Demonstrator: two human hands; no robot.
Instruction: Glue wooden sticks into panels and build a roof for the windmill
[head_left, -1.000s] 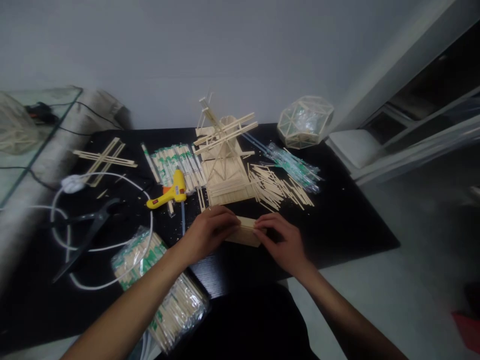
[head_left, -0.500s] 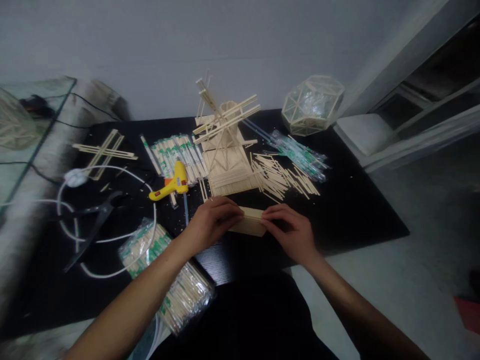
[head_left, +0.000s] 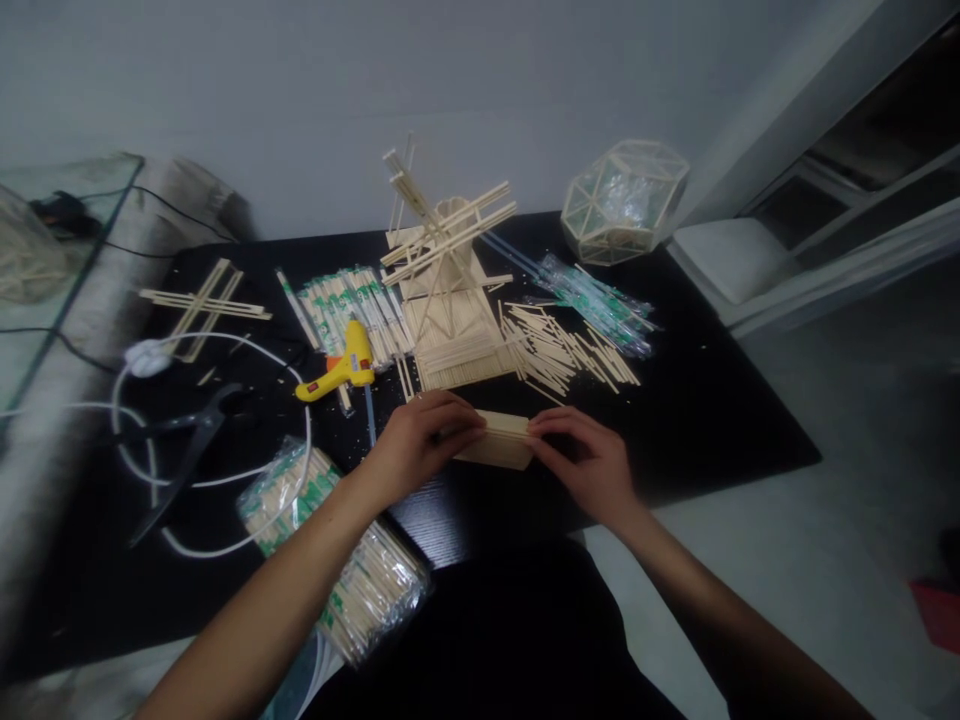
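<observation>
Both hands are on one small wooden piece [head_left: 495, 452], pretty much dead center of the frame and a bit below the middle. The left hand [head_left: 424, 445] has its left end pinched between thumb and fingers, and the right hand [head_left: 589, 462] has the right end in the same kind of narrow pinch. Can't really tell how the thumbs sit, since the fingers cover a lot of it. The piece is just in front of the stick windmill [head_left: 461, 358], which stands upper center with its crossed blades tilted.

Left of the windmill there's a bunch of wrapped chopsticks [head_left: 356, 305], with a yellow glue gun [head_left: 346, 370] lying over their lower end. A big plastic pack of chopsticks [head_left: 379, 590] sits lower left of center, partly behind the left forearm. Right of the windmill is a messy pile of cut sticks [head_left: 544, 350], with some crumpled wrappers [head_left: 592, 300] next to it and a see-through stick ball [head_left: 626, 205] farther up to the right. Over on the left side: a cross made of sticks [head_left: 202, 305], a looped white cord [head_left: 210, 552] and a dark pliers-like tool [head_left: 201, 435]. Everything's on a black table [head_left: 720, 425].
</observation>
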